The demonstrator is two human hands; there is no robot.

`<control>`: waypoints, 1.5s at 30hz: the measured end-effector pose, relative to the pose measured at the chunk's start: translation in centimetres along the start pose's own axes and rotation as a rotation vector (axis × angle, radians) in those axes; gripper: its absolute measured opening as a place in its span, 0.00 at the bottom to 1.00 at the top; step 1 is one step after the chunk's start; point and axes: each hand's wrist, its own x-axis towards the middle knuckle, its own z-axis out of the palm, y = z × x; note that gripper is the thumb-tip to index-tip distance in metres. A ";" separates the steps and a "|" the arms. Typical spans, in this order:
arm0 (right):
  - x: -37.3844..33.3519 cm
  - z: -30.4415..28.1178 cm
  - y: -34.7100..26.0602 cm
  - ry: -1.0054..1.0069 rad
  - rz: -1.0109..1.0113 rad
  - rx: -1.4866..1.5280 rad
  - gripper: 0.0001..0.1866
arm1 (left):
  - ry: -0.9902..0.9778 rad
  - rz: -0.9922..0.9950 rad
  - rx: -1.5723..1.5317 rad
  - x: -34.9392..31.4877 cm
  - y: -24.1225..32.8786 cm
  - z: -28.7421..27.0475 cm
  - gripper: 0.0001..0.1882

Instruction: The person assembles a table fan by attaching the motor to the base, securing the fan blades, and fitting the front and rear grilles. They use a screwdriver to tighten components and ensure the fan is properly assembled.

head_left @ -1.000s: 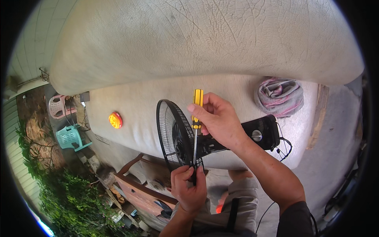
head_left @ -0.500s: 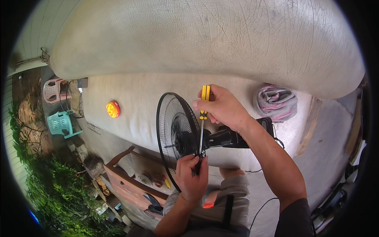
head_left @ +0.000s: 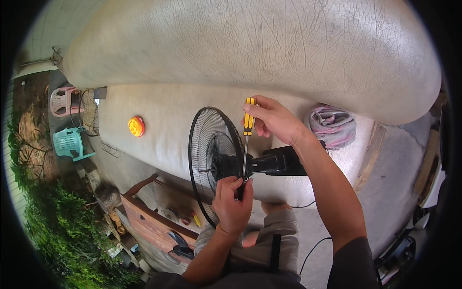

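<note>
A black fan with a round wire guard (head_left: 201, 126) lies across my lap and the couch edge, its black neck (head_left: 281, 162) pointing right. My right hand (head_left: 278, 120) is closed around the yellow-and-black handle of a screwdriver (head_left: 249, 119). The shaft runs down toward me, and its tip meets the guard's rim close to my left fingers. My left hand (head_left: 232, 204) pinches a black part at the near rim of that guard. Fingers and thumb partly cover this part, and any screw there is too small to make out.
A beige couch (head_left: 159, 103) spreads behind the fan, bearing a red-and-yellow round object (head_left: 136, 126) and a rolled grey-pink cloth (head_left: 332, 126). Small items lie in a wooden piece of furniture (head_left: 154, 219) at lower left. Plastic chairs (head_left: 70, 142) stand at far left. A black cable (head_left: 315, 250) trails at right.
The whole view has shifted a little. My right fingers sit slightly differently on the screwdriver handle, while its tip and my left hand keep their place on the guard's rim.
</note>
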 end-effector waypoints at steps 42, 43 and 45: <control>0.2 -0.7 -0.6 -0.176 -0.204 0.220 0.21 | -0.024 -0.012 -0.040 0.6 -0.2 0.2 0.15; 0.2 -1.2 -0.6 -0.229 -0.228 0.252 0.22 | -0.035 -0.021 -0.034 0.6 -0.1 0.1 0.15; 0.1 -1.6 -0.5 -0.167 -0.199 0.174 0.22 | -0.041 -0.034 -0.035 0.7 -0.1 0.0 0.15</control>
